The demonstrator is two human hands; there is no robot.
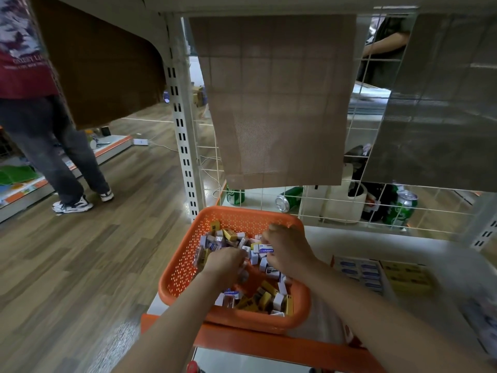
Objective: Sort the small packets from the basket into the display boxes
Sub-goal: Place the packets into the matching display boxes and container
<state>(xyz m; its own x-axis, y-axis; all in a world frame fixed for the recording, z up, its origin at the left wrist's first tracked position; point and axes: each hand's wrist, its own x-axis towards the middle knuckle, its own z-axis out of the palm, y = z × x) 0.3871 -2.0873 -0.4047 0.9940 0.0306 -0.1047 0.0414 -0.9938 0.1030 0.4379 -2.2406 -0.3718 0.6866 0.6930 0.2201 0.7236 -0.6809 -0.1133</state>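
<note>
Orange basket (pixel 183 267) is sitting at the left end of the shelf (pixel 376 243), and both hands are reaching down into it. Packets (pixel 269 297) are lying loose across its floor, white, yellow and a few brown ones all mixed together, so plenty is waiting to be sorted.

Left hand (pixel 223 265) is pressing into the heap near the basket's left side, its fingers curled downward among the packets. They are hidden under the knuckles and partly blurred, so I cannot tell whether they are clamping anything. Right hand (pixel 287 246) is working at the far middle of the heap with its fingers bent together over a white packet (pixel 265 250) marked as an eraser. Whether it is pinching that packet or only touching it is not clear either.

Boxes (pixel 360 270) are lying on the shelf to the right of the basket, near but apart from it. One is showing rows of blue-and-white packets and the one beside it rows of yellow.

Judging by this, the picking step is under way, and the job looks far from done. The next move is calling for a firm hold on packets of one kind, a lift clear of the rim, then a carry rightward to the matching box without mixing colours.
</note>
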